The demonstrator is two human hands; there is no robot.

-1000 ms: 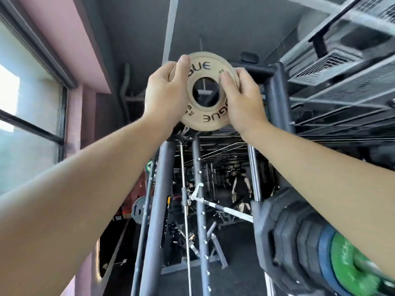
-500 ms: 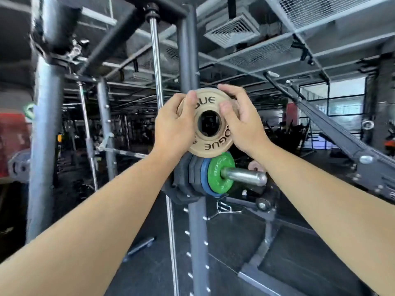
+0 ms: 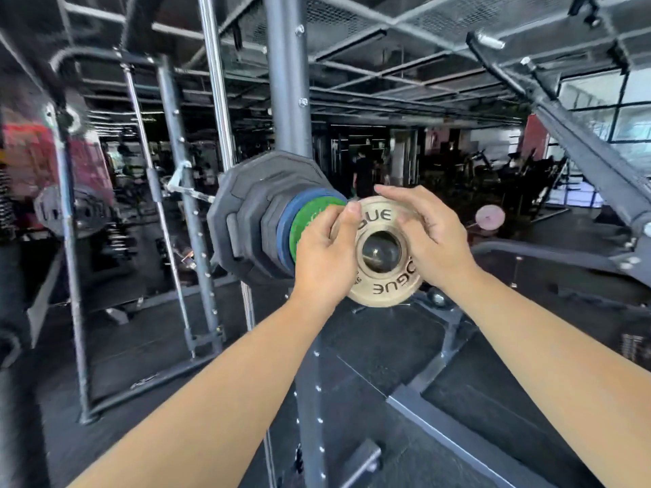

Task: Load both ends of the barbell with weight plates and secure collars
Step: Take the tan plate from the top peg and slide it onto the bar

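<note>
A small tan weight plate with dark lettering is held upright at the tip of the barbell sleeve, whose steel end shows through the plate's centre hole. My left hand grips the plate's left rim, thumb on its face. My right hand grips the right rim with fingers curled over the top. Behind the tan plate the sleeve carries a green plate, a blue plate and several black plates.
A grey rack upright rises behind the loaded plates, with chrome guide rods to its left. A slanted machine arm stands to the right. Rack base rails lie on the black floor below. A person stands far back.
Both hands brought the tan plate down from above head height to the barbell end; its hole now lines up over the sleeve tip. The view swung right and down.
</note>
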